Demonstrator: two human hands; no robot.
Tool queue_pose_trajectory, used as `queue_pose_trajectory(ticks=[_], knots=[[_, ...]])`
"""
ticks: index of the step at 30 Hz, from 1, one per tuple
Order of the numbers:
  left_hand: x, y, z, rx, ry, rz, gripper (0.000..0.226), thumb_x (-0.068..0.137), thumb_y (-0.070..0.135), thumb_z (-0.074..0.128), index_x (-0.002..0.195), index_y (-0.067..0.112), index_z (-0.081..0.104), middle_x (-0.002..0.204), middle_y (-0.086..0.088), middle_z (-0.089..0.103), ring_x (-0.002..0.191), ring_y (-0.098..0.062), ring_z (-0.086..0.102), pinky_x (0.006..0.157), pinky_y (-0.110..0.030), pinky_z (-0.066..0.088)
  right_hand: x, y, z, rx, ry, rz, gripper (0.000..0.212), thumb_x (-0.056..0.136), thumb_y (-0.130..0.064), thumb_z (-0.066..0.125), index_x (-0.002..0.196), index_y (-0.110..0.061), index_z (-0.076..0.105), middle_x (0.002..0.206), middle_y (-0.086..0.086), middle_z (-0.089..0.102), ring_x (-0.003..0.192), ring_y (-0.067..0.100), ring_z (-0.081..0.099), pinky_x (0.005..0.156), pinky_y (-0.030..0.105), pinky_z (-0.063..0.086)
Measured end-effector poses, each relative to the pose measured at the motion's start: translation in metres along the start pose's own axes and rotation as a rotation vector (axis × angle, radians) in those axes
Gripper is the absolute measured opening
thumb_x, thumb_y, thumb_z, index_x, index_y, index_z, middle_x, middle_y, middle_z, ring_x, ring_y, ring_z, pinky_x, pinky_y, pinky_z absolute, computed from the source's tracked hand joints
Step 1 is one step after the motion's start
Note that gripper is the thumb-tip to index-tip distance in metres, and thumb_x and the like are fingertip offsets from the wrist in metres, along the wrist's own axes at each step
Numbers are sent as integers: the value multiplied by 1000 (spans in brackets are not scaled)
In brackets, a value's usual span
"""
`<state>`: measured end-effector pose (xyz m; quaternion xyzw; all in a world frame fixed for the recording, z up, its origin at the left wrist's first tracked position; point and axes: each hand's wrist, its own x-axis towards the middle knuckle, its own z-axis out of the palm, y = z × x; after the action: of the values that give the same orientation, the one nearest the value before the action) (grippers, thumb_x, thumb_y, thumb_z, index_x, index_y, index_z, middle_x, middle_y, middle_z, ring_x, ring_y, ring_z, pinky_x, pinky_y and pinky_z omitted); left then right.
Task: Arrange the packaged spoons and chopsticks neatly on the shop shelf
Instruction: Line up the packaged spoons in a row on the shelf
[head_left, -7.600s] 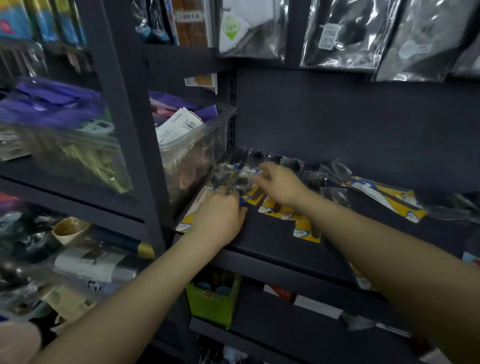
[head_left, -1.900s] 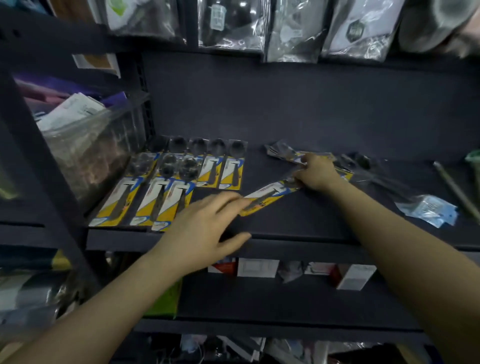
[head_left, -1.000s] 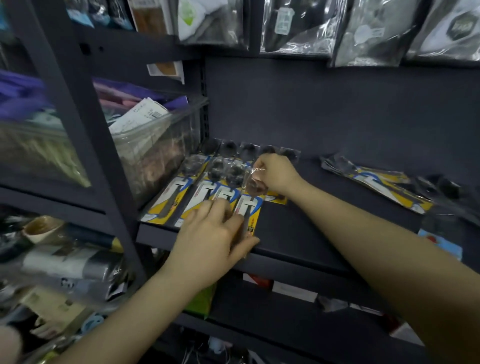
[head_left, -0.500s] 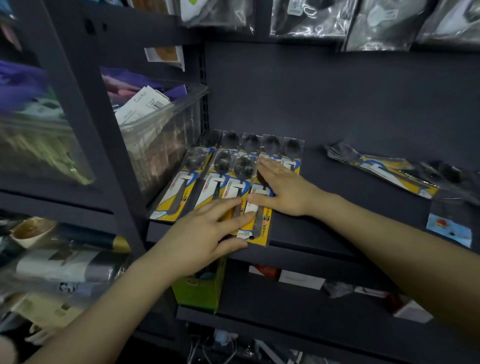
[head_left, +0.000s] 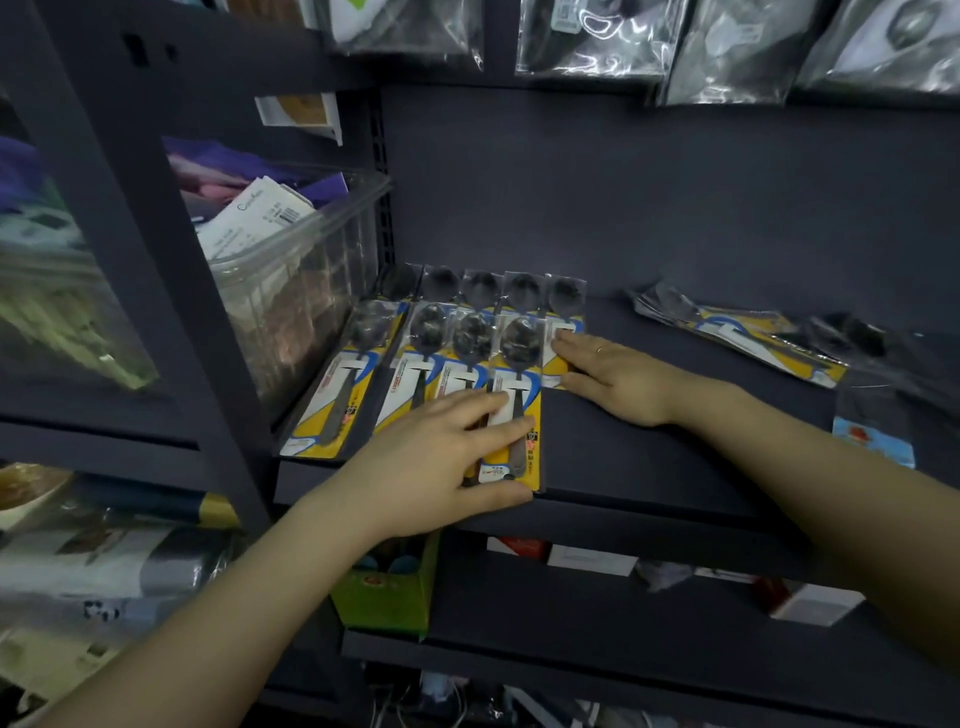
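Lining up spoon packs on the shelf

The left hand (head_left: 441, 457) lies flat, fingers straight, on the front row of spoon packs (head_left: 421, 384); the right hand (head_left: 613, 374) presses flat beside them. Push gently so edges match. More packs (head_left: 748, 332) wait right.

Left hand (head_left: 436, 457) hides two spoon packs' (head_left: 511, 415) lower halves.

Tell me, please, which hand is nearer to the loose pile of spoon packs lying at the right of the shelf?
Right. The right hand lies flat just left of the loose pile; the left hand rests on the front row, farther left.
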<state>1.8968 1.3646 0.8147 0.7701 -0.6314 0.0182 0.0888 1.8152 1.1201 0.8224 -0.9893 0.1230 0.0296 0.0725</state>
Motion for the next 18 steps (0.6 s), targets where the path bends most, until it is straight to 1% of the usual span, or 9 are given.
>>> queue_pose_trajectory(ticks=[3,5,6,8,11,12,16,17,18], knots=[[4,5,-9,9,5,2,76,75,76,24,141,39,25,149,11,25,136,-9,20,109,-27,23,-6,4,-2,93,25,-13,55,99,-38,30,148,-20,14,158,-3,6,145,11,4,114,21,1],[10,11,-24,13,60,6,84,69,81,18,139,36,31,144,11,34,132,-9,27,108,-28,26,-12,11,-11,254,230,7,50,99,-31,36,145,-14,27,155,3,21,143,16,17,110,15,6],[15,14,-32,6,107,5,84,69,79,17,138,34,33,142,10,37,131,-10,32,107,-30,29,-15,19,-19,291,371,47,46,98,-26,40,141,-10,36,150,8,34,139,21,29,106,14,14],[30,21,-45,-13,213,2,74,76,71,24,134,30,41,135,8,47,123,-14,44,99,-33,40,-18,50,-35,220,488,184,37,97,-22,44,129,-3,49,134,18,51,125,33,46,97,23,28],[61,37,-48,-69,281,-7,44,86,50,44,121,26,53,115,7,59,105,-16,57,82,-33,49,-23,99,-49,27,233,495,44,96,-34,42,129,-6,47,134,21,50,121,37,48,101,38,38],[73,43,-45,-122,278,-4,37,86,43,49,116,23,56,109,5,62,100,-17,59,81,-33,49,-24,111,-50,-8,169,528,45,95,-33,44,130,-6,46,135,21,49,121,36,48,101,40,38],[124,59,-27,-391,242,-106,26,86,27,58,107,14,63,97,-3,67,71,-9,60,70,-21,49,-22,128,-60,22,154,458,38,87,-27,60,116,-3,56,122,20,58,105,31,55,82,32,39],[136,63,-22,-476,213,-167,27,86,27,59,109,13,62,99,-3,67,70,-7,59,66,-15,47,-22,128,-63,46,137,453,35,84,-27,63,111,-5,59,116,19,61,99,29,56,78,31,39],[148,67,-16,-553,176,-230,30,86,27,59,113,14,60,103,-3,66,77,-8,60,69,-14,46,-21,129,-64,66,122,451,35,82,-28,65,109,-6,61,111,16,62,95,28,57,76,30,39]])
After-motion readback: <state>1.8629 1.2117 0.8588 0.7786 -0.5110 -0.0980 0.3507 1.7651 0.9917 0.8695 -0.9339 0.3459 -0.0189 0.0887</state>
